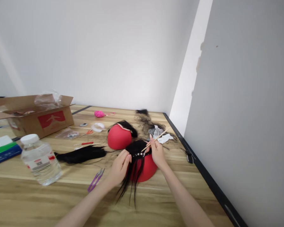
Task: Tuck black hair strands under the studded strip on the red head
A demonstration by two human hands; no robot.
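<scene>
Before me lies a red dome-shaped form (146, 170) with a black hairpiece (137, 145) over its top and loose strands hanging down its front. Several small shiny bits line the hairpiece's near edge. My left hand (119, 167) is closed at that edge's left end, pinching black hair; its fingertips are partly hidden. In my right hand (157, 153) is a thin wooden stick (161, 134), slanting so that its lower end meets the shiny row. Purple thread snips (95, 180) lie left of my left hand.
Behind stands another red form (119, 137) with black hair. To the left are a black hair bundle (82, 154), a red-handled hook (87, 143), a water bottle (40, 160) and a cardboard box (44, 121). Crumpled tissue (165, 138) and loose hair lie by the right wall.
</scene>
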